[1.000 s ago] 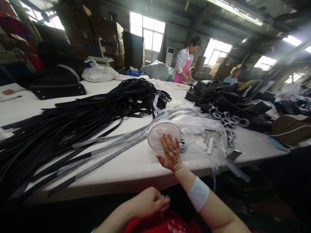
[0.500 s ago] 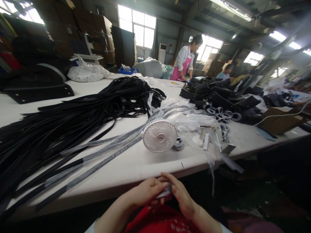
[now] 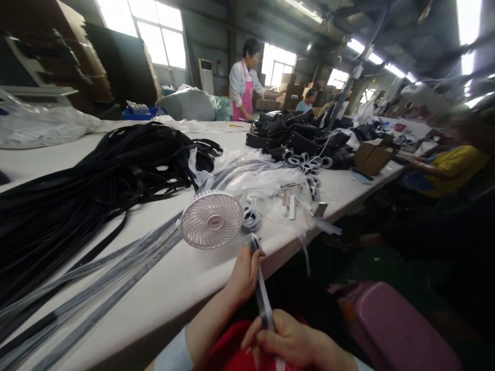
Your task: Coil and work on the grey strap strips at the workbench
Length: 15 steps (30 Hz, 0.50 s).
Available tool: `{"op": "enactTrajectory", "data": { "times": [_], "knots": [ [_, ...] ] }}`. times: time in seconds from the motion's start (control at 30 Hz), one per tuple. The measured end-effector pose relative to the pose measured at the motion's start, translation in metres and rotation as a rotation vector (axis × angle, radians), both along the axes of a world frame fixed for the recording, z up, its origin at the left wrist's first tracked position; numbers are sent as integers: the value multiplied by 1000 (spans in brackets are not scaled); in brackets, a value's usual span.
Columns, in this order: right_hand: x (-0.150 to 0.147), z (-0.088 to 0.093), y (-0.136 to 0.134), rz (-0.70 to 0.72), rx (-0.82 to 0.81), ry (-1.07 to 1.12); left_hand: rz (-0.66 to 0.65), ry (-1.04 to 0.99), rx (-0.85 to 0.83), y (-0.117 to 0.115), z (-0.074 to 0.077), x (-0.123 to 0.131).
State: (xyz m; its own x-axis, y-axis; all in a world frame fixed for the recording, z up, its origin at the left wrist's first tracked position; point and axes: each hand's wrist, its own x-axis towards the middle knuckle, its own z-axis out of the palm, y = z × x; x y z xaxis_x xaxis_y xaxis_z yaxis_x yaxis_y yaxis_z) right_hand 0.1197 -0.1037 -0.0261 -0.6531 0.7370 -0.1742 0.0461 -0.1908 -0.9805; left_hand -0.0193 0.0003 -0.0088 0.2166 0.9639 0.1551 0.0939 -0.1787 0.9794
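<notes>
Both hands grip a strip (image 3: 262, 296), left hand (image 3: 243, 273) high, right hand (image 3: 288, 342) low, by the fan (image 3: 211, 220); next, likely pulling it taut.

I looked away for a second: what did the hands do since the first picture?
The right hand left the fan, dropped to the lap and gripped the wrapped strap; the left hand rose, pulling it taut between them. The fan, black straps and table stayed put.

Left hand (image 3: 244, 272) raised, strap (image 3: 262, 296) now stretched — right hand (image 3: 284, 341) lower end
</notes>
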Motion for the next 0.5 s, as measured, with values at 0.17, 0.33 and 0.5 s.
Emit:
{"op": "enactTrajectory", "data": {
  "times": [0.17,0.33,0.5],
  "knots": [
    [42,18,23,-339,-132,169,-191,384,344,-31,-31,-4],
    [73,21,52,-583,97,-164,-377,405,-29,-36,-6,3],
    [73,25,54,-690,417,-410,-547,39,-583,-32,5,10]
  ]
}}
